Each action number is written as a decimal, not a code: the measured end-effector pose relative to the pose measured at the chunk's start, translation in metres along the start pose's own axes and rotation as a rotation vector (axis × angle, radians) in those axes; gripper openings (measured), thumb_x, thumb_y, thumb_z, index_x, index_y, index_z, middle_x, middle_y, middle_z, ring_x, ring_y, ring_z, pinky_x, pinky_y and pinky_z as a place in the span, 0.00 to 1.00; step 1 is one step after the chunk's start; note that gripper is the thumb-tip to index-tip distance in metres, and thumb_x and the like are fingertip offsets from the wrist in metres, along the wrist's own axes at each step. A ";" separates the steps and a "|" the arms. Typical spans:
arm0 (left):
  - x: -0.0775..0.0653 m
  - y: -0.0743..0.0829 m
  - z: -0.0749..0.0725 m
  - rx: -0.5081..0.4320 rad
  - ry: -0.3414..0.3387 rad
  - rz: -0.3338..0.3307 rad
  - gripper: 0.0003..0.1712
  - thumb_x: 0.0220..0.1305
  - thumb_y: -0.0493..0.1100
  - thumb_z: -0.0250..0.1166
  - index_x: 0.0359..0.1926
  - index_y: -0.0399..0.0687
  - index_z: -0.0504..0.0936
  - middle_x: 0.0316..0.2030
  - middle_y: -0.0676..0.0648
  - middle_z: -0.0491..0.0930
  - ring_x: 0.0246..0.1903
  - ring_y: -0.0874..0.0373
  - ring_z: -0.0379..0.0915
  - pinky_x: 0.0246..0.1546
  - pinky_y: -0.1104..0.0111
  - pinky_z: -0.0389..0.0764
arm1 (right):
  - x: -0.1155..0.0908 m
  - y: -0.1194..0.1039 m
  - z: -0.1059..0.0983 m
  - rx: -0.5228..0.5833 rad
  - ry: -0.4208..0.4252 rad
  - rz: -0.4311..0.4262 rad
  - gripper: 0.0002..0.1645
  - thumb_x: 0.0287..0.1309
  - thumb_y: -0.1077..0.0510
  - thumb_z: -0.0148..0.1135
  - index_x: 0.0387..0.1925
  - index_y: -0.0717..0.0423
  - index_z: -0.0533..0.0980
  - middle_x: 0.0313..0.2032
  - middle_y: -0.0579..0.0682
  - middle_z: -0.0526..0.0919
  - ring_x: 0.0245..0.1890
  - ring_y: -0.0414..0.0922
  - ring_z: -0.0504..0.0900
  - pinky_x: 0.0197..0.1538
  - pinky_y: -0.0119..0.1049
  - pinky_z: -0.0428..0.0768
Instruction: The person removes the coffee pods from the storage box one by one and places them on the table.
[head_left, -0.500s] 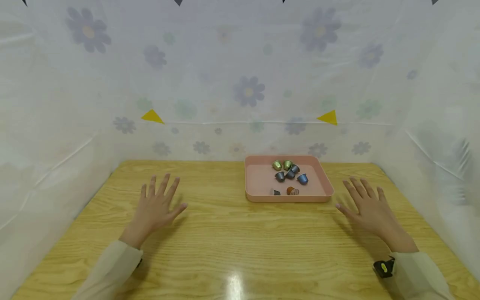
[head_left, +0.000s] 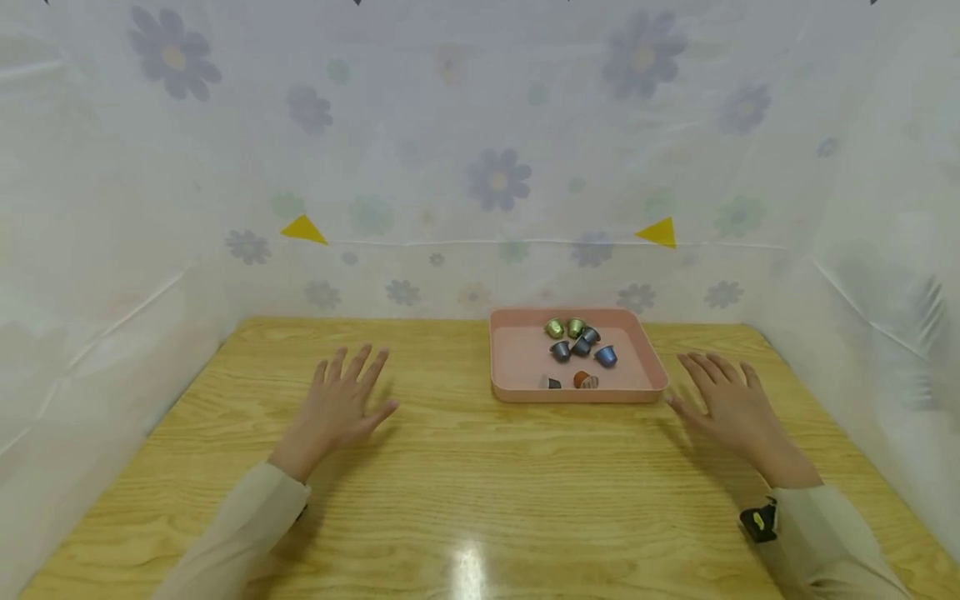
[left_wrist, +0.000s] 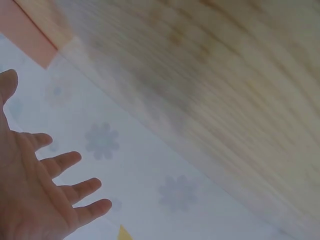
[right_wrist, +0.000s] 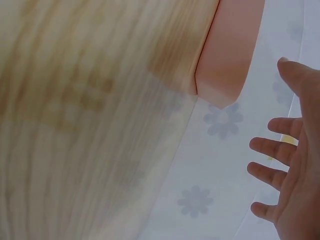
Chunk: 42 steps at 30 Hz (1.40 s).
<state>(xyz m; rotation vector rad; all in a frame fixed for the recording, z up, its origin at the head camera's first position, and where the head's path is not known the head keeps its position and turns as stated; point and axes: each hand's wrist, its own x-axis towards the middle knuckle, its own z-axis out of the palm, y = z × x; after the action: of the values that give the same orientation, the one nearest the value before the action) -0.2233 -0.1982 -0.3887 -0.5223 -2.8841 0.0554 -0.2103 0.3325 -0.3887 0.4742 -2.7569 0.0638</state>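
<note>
Pink tray stands toward the far side of the wood-grain table, right of the middle as the person faces it. Inside I count eight small capsules: two green capsules at the back, three dark capsules clustered before them, a blue capsule to their right, an orange-brown capsule near the front wall and, left of it, a grey capsule partly hidden by that wall. Right hand: just beside the tray's near right corner, thumb toward it, fingers apart. Left hand: well apart from the tray, over the table's left half, fingers likewise spread. Both forearms in pale sleeves; flowered sheeting rises behind, two yellow triangles against it
</note>
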 end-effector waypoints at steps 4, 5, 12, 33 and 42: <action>0.007 0.005 -0.001 -0.018 0.003 0.007 0.45 0.61 0.69 0.45 0.71 0.53 0.47 0.69 0.41 0.53 0.65 0.34 0.47 0.60 0.40 0.54 | 0.005 0.000 0.001 -0.019 0.023 -0.007 0.40 0.58 0.39 0.52 0.65 0.58 0.60 0.60 0.63 0.66 0.60 0.63 0.61 0.59 0.65 0.51; 0.008 0.006 -0.001 -0.023 0.004 0.007 0.44 0.61 0.69 0.44 0.71 0.53 0.47 0.68 0.41 0.53 0.65 0.35 0.48 0.60 0.40 0.55 | 0.006 0.000 0.001 -0.024 0.029 -0.008 0.40 0.57 0.40 0.53 0.64 0.58 0.61 0.59 0.62 0.67 0.59 0.62 0.62 0.59 0.64 0.52; 0.019 0.015 0.000 -0.014 0.031 0.035 0.44 0.60 0.69 0.45 0.71 0.52 0.49 0.67 0.42 0.58 0.64 0.37 0.53 0.59 0.42 0.58 | 0.013 0.001 0.005 -0.054 0.054 -0.025 0.37 0.56 0.43 0.56 0.61 0.60 0.64 0.56 0.62 0.71 0.55 0.63 0.67 0.58 0.63 0.56; 0.048 0.049 0.003 -0.041 0.056 0.095 0.40 0.62 0.66 0.46 0.69 0.50 0.56 0.62 0.44 0.65 0.60 0.41 0.61 0.56 0.47 0.64 | 0.032 -0.003 0.014 -0.035 0.085 -0.051 0.31 0.56 0.48 0.57 0.58 0.62 0.68 0.50 0.63 0.76 0.50 0.63 0.72 0.52 0.61 0.64; 0.062 0.065 0.005 -0.056 0.061 0.108 0.39 0.63 0.66 0.44 0.68 0.51 0.58 0.62 0.46 0.65 0.60 0.44 0.61 0.56 0.48 0.65 | 0.040 0.001 0.021 -0.045 0.084 -0.054 0.29 0.56 0.49 0.57 0.55 0.62 0.70 0.48 0.63 0.77 0.49 0.62 0.73 0.51 0.61 0.65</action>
<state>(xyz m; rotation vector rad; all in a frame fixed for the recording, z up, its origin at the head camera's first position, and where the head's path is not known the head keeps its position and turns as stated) -0.2588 -0.1159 -0.3866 -0.6782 -2.8034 -0.0244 -0.2526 0.3184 -0.3944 0.5220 -2.6555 0.0086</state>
